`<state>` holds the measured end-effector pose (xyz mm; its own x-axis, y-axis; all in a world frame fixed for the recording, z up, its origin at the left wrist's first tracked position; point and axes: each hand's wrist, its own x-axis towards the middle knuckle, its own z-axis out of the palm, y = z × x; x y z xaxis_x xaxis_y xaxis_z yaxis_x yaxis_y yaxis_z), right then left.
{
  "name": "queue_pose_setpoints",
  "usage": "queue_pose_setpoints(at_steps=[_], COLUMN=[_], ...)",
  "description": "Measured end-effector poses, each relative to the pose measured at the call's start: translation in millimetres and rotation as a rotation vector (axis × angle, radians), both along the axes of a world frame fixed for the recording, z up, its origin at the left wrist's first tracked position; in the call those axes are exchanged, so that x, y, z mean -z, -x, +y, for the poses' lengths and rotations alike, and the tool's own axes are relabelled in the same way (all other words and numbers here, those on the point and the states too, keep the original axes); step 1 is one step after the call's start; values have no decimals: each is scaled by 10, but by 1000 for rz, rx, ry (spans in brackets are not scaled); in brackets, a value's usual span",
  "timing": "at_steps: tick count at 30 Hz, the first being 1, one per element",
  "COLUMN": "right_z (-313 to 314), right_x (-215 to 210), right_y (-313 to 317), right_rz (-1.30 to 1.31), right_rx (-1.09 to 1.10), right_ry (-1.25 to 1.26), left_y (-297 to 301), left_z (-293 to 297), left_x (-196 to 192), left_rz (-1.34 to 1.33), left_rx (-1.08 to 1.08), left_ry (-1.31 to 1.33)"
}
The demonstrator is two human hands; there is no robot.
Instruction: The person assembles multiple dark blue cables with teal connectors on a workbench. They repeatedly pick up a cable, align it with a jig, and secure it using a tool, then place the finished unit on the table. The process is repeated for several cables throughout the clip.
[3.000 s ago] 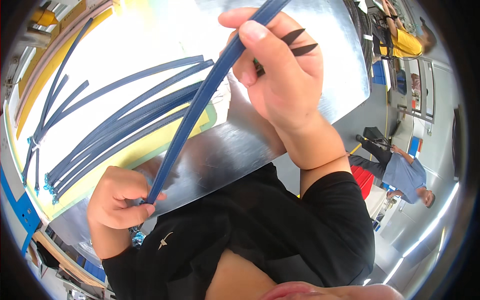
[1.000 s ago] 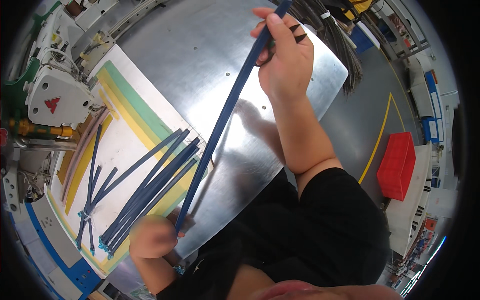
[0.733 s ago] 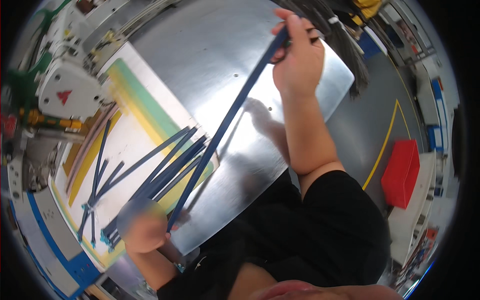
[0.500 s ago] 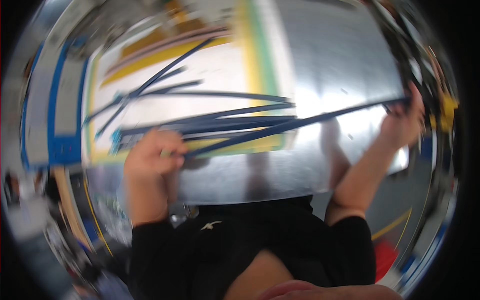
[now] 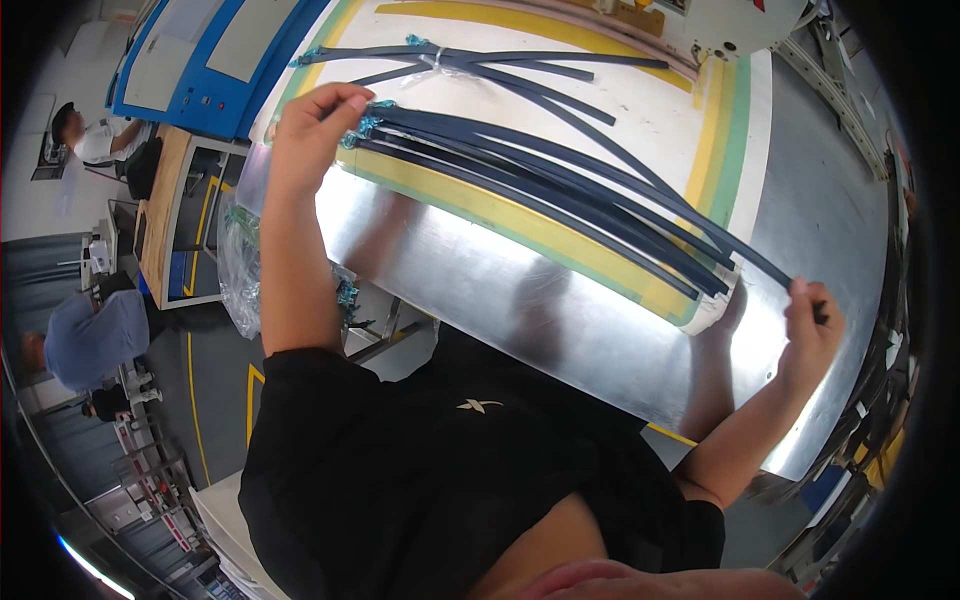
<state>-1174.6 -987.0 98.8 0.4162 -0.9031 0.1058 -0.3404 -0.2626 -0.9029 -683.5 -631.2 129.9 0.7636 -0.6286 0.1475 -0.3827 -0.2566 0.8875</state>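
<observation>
Between my hands stretches a long, thin dark blue strip [image 5: 748,252], slanting down to the right over other strips. Its right end is gripped in my closed right hand [image 5: 815,328], above the bare metal at the right. My left hand [image 5: 318,128] is closed in a pinch at the strips' left ends, beside shiny teal end pieces [image 5: 364,126]. A bundle of similar dark blue strips [image 5: 560,185] lies just below on the white board [image 5: 640,120]. Behind it, several more strips [image 5: 545,68] cross one another, gathered by a clear tie [image 5: 436,62].
Yellow and green tape [image 5: 716,150] borders the board on the metal table [image 5: 480,255]. A blue-and-white machine [image 5: 215,70] stands at far left, and a white machine [image 5: 725,28] at the back. A clear plastic bag [image 5: 240,270] hangs by the left table edge. People are farther left.
My view has turned, so the table now slants down to the right. My left hand has moved up to the teal ends; my right hand has moved down, still holding the strip.
</observation>
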Motion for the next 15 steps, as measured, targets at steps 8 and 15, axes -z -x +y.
queue_pose_setpoints(at_steps=[8, 15], right_z=[293, 339], right_x=[-130, -152], right_y=[-428, -533], right_rz=[395, 590], right_rx=[-340, -255], right_ry=[-72, 22], left_y=[-374, -476], left_z=[121, 176], left_x=[479, 876], left_rz=[-119, -200], left_rx=[-313, -239], left_ry=[-221, -86])
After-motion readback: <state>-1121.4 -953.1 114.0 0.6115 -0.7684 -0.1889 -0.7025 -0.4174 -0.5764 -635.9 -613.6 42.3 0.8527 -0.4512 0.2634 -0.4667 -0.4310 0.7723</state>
